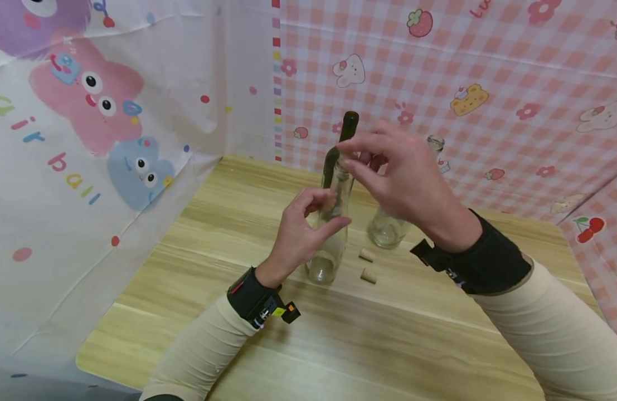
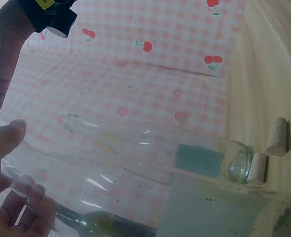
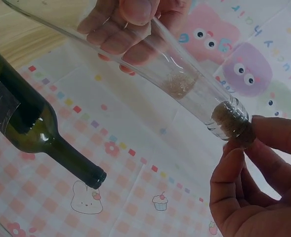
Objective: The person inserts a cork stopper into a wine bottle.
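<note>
A clear glass bottle point(image 1: 324, 266) stands on the wooden table, its neck between my two hands. My left hand point(image 1: 300, 231) holds it below the neck, thumb on one side and fingers round the other. At the bottle's mouth my right hand point(image 1: 403, 175) pinches a cork point(image 3: 232, 121) between thumb and fingertips. Part of that cork sits inside the neck, as the right wrist view shows. Just behind stands a dark green bottle point(image 1: 349, 125), partly hidden by the clear one. Two loose corks, a nearer one point(image 1: 368, 275) and a farther one point(image 1: 366, 255), lie to the right.
Another clear bottle point(image 1: 387, 234) stands behind my right hand, which covers part of it. Pink checked cloth point(image 1: 489, 133) hangs along the back and right of the table point(image 1: 328, 345). A white cartoon-printed cloth point(image 1: 188, 72) hangs on the left.
</note>
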A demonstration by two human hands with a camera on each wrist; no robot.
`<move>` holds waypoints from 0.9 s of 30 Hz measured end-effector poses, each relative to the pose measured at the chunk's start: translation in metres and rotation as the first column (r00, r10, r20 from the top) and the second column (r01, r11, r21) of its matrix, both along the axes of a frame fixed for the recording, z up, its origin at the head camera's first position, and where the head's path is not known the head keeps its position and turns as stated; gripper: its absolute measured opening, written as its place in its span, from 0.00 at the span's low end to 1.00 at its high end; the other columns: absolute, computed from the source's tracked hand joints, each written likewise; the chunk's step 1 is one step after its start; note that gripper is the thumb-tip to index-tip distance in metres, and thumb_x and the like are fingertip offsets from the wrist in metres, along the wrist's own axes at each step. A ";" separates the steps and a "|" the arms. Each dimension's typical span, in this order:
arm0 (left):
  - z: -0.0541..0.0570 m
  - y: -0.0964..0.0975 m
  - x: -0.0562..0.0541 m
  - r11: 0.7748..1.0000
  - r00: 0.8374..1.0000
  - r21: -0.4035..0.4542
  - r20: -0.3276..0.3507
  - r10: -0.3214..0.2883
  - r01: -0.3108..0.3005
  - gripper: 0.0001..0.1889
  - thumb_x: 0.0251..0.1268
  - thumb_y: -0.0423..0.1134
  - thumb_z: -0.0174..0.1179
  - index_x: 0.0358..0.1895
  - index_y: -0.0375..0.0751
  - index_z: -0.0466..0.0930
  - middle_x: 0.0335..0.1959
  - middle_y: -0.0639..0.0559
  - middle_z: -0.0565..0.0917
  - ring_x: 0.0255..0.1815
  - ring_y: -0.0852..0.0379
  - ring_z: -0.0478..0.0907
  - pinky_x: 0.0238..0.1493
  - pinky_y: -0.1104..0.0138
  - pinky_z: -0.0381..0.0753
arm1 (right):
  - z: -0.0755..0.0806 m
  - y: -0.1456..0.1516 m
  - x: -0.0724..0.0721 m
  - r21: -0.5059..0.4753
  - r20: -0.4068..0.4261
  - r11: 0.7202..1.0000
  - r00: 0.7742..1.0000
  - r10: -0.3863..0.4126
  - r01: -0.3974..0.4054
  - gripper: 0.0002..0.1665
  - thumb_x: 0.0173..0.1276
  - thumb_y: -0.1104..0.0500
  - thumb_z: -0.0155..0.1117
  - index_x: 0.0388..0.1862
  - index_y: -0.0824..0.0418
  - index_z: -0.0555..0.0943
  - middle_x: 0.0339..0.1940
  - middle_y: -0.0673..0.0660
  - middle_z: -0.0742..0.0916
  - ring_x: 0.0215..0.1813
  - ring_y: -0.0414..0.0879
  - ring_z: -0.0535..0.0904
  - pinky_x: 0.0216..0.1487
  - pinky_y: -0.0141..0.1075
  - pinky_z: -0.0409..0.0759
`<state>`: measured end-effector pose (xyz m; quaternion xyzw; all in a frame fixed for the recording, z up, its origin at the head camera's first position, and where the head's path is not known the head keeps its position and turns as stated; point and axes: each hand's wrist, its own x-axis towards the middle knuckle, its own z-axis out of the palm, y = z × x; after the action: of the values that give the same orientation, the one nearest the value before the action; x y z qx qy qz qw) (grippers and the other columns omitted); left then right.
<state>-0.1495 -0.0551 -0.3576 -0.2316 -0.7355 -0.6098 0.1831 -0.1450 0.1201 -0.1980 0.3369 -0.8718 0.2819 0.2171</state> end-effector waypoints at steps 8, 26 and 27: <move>0.000 0.000 0.000 1.000 1.000 0.010 -0.001 -0.003 0.004 0.24 0.60 0.32 0.76 0.59 0.37 0.79 0.52 0.44 0.83 0.54 0.50 0.82 0.59 0.60 0.82 | 0.007 0.000 0.002 -0.078 0.002 0.997 1.000 0.015 -0.015 0.05 0.73 0.62 0.71 0.41 0.62 0.90 0.35 0.56 0.88 0.36 0.41 0.81 0.40 0.22 0.76; -0.001 0.001 -0.001 1.000 1.000 -0.005 0.007 0.005 -0.005 0.25 0.60 0.33 0.77 0.60 0.37 0.79 0.52 0.44 0.83 0.54 0.51 0.82 0.59 0.56 0.84 | -0.009 -0.002 0.004 -0.040 -0.187 0.999 0.982 0.011 -0.019 0.08 0.72 0.63 0.70 0.39 0.69 0.89 0.33 0.61 0.81 0.37 0.48 0.84 0.39 0.24 0.74; -0.001 0.000 -0.001 1.000 1.000 -0.006 0.008 0.006 -0.006 0.25 0.59 0.33 0.77 0.60 0.37 0.79 0.52 0.44 0.83 0.54 0.51 0.82 0.59 0.57 0.84 | -0.009 -0.002 0.004 -0.038 -0.196 0.999 0.981 0.011 -0.019 0.08 0.72 0.63 0.70 0.39 0.69 0.89 0.33 0.61 0.80 0.37 0.48 0.84 0.38 0.24 0.73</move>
<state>-0.1508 -0.0547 -0.3583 -0.2272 -0.7387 -0.6081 0.1815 -0.1407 0.1183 -0.2072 0.3651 -0.8378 0.2664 0.3061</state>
